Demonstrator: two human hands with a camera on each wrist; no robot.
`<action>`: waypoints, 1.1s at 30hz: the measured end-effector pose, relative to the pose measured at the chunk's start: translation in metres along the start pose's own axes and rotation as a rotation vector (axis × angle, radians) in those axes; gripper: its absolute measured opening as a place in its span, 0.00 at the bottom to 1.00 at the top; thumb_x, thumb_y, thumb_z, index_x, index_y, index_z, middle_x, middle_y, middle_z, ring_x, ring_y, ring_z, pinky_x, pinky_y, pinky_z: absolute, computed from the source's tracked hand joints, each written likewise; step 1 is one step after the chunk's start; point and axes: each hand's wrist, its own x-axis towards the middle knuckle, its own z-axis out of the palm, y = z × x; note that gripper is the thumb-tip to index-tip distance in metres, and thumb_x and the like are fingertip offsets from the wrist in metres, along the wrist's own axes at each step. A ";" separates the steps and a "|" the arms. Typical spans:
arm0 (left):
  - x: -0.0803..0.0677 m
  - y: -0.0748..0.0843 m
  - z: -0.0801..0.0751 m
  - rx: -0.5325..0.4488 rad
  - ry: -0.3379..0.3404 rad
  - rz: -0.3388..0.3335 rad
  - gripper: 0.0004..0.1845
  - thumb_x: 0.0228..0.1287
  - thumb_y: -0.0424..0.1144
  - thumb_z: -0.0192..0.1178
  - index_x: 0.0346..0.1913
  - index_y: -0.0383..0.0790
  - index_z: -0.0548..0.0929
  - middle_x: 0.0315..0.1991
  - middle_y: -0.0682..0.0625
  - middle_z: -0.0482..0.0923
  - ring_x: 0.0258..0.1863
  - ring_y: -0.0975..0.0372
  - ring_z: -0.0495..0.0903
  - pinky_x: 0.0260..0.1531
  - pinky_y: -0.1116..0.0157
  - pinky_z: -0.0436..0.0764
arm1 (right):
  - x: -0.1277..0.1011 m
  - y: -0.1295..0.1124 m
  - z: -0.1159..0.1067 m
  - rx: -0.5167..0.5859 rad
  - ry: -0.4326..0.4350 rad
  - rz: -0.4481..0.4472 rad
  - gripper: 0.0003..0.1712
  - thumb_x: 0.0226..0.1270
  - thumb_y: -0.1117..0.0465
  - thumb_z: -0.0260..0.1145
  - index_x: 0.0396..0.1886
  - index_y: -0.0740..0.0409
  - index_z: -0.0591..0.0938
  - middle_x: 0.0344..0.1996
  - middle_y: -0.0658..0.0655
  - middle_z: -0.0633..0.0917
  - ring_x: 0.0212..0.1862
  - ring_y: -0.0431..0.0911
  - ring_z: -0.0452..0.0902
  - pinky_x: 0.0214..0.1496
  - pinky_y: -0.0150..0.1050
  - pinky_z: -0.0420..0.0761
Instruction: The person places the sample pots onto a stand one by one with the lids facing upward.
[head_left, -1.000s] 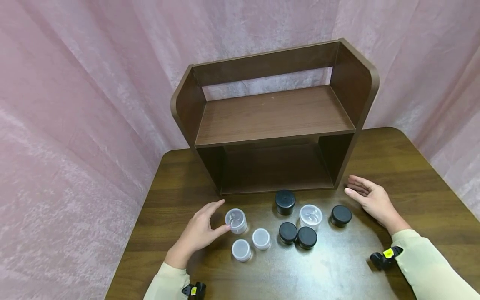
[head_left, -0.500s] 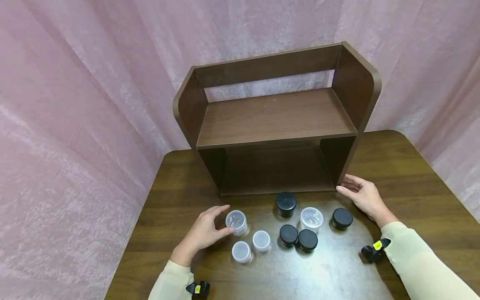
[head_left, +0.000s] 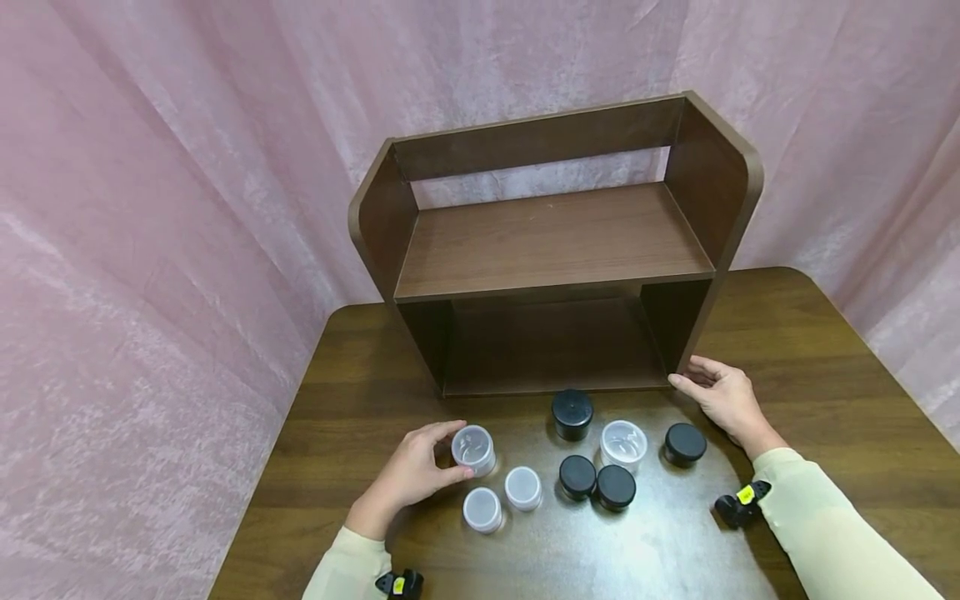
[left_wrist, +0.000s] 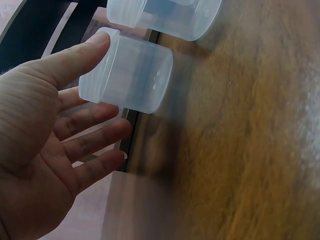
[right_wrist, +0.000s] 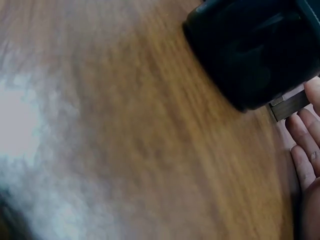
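My left hand (head_left: 415, 473) pinches a clear plastic jar (head_left: 474, 450) that stands on the table, thumb on one side and fingers on the other. Up close in the left wrist view, the thumb lies on the ribbed rim of this translucent jar (left_wrist: 132, 72), and the index fingertip is hidden behind it. At the lower right front corner of a brown wooden shelf (head_left: 555, 242), my right hand (head_left: 726, 404) grips the side panel, thumb at the front edge and fingers outside. The right wrist view shows a black-lidded jar (right_wrist: 255, 50) near that hand.
Two small white-lidded jars (head_left: 522, 488) stand right of my left hand. Between the hands are a tall black jar (head_left: 572, 415), a wide clear jar (head_left: 623, 444) and two short black-lidded jars (head_left: 616, 487). Another black-lidded jar (head_left: 685, 444) sits by the right hand. A pink curtain (head_left: 187, 208) hangs behind.
My right hand has moved left onto the shelf's lower corner and now grips it. The left hand's fingers have come in round the clear jar. The jars keep their places.
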 end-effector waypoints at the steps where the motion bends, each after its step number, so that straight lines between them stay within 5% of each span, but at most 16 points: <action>1: 0.000 0.000 0.001 -0.005 0.002 -0.001 0.37 0.45 0.48 0.77 0.59 0.37 0.78 0.48 0.54 0.81 0.41 0.65 0.79 0.44 0.57 0.80 | 0.000 0.001 0.000 0.002 0.002 -0.001 0.40 0.63 0.48 0.68 0.62 0.75 0.70 0.53 0.72 0.79 0.53 0.63 0.76 0.39 0.14 0.70; 7: 0.000 -0.001 0.003 -0.024 0.016 -0.005 0.36 0.46 0.49 0.77 0.58 0.38 0.78 0.47 0.55 0.81 0.40 0.66 0.79 0.43 0.58 0.80 | -0.001 0.004 0.001 -0.008 0.008 0.005 0.39 0.63 0.47 0.68 0.61 0.74 0.72 0.52 0.71 0.80 0.52 0.60 0.77 0.39 0.15 0.71; 15: 0.001 0.003 0.002 0.007 0.061 -0.011 0.36 0.46 0.50 0.76 0.59 0.39 0.78 0.47 0.54 0.81 0.42 0.64 0.80 0.43 0.57 0.81 | 0.000 0.005 0.002 0.003 0.035 -0.008 0.38 0.61 0.49 0.70 0.60 0.74 0.73 0.50 0.70 0.81 0.40 0.20 0.70 0.39 0.16 0.72; 26: 0.006 0.016 -0.013 0.041 0.135 0.073 0.35 0.48 0.47 0.76 0.61 0.43 0.77 0.52 0.52 0.80 0.50 0.61 0.79 0.45 0.58 0.82 | 0.002 0.005 0.003 -0.005 0.051 -0.006 0.38 0.60 0.48 0.71 0.59 0.73 0.75 0.48 0.69 0.82 0.38 0.18 0.69 0.38 0.16 0.72; 33: 0.013 0.037 -0.027 0.054 0.211 0.186 0.35 0.50 0.47 0.74 0.62 0.42 0.76 0.52 0.52 0.80 0.50 0.61 0.80 0.45 0.59 0.81 | -0.001 0.004 0.003 -0.001 0.047 0.006 0.38 0.60 0.47 0.70 0.59 0.73 0.75 0.49 0.69 0.82 0.39 0.19 0.69 0.38 0.16 0.72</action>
